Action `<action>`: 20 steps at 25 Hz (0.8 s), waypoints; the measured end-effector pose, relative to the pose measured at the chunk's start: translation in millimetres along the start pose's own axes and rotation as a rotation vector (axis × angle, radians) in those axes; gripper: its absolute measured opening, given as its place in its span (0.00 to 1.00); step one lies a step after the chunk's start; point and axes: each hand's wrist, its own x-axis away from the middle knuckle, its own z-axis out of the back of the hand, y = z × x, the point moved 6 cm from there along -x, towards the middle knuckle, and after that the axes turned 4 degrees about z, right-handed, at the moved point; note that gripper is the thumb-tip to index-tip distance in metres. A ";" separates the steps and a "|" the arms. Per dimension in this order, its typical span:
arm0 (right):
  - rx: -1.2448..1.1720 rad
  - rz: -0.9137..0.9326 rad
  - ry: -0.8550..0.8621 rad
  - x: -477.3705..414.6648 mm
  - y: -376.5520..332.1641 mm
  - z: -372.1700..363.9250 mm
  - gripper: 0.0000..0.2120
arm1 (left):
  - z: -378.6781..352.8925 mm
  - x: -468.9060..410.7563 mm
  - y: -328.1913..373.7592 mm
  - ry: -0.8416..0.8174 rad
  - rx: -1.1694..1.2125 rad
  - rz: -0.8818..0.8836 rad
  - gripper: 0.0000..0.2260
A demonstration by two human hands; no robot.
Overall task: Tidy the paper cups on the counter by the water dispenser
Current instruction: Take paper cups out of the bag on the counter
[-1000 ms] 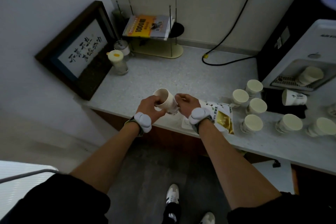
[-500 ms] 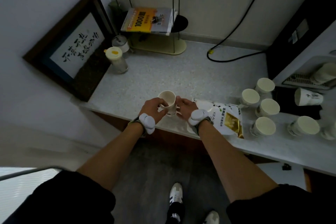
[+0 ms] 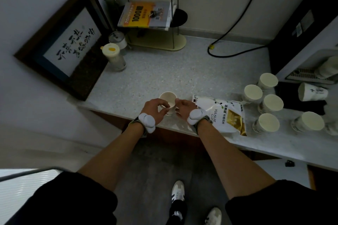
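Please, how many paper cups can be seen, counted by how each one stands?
Upright paper cup, between left hand and right hand: 1
Upside-down cups: 5
Cup on its side: 1
Cup on the dispenser tray: 1
Total: 8, not counting a cut-off shape at the right edge.

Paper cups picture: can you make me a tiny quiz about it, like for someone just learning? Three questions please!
1. True or false: the white paper cup between the left hand and the right hand lies on its side.
2. What lies on the speckled grey counter right beside the right hand? A) a white and gold plastic cup bag B) a red kettle C) a blue plate
3. What colour is the lid of the clear jar in front of the dark-framed calligraphy picture?

Key: 1 false, it stands upright, mouth up. 2 A. 3 pale yellow.
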 end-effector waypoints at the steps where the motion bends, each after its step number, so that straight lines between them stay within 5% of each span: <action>1: -0.008 0.010 -0.003 2.1 -1.1 0.1 0.20 | 1.5 0.3 0.7 0.005 -0.005 0.002 0.09; 5: 0.058 0.020 0.003 11.6 -8.4 9.9 0.18 | 11.7 6.1 11.1 0.043 0.029 0.011 0.08; 10: -0.286 0.018 0.107 30.6 -19.6 47.5 0.11 | 28.3 9.7 44.8 0.099 0.039 -0.049 0.09; 20: 0.209 0.136 0.404 62.2 -16.2 167.9 0.16 | -17.3 -3.3 107.1 -0.043 0.158 -0.055 0.15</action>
